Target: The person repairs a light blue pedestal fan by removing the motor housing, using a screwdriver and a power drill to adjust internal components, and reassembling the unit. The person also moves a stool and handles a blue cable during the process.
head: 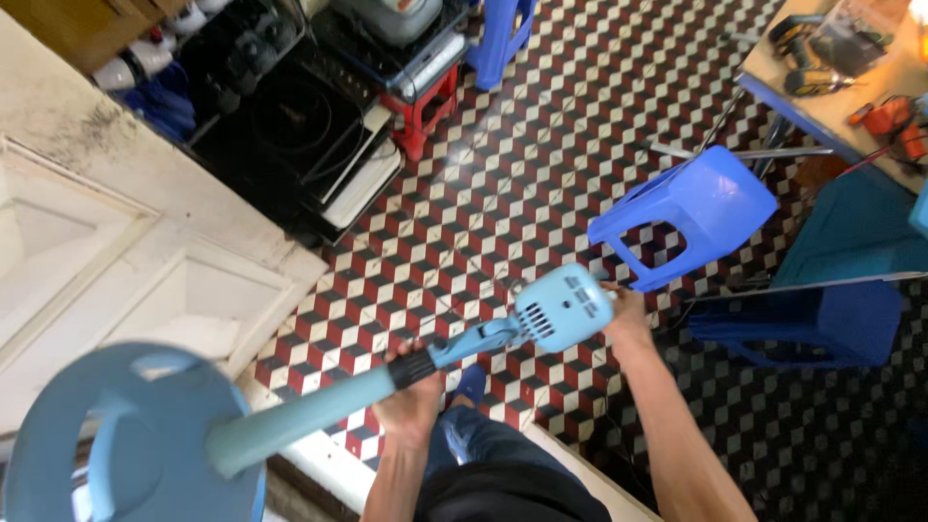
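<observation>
Gripping a pale blue plastic pedestal fan stand (319, 411) lifted off the floor, the left hand (414, 394) is clenched round the black collar on its pole, while the right hand (623, 314) presses against the vented blue motor housing (564, 309) – whether its fingers close there cannot be told. The stand lies tilted across the view, its round base (126, 435) (blurred, nearest the camera) at lower left. Below – a red, white and black patterned tile floor (522, 164) and a blue plastic stool (691, 213).
</observation>
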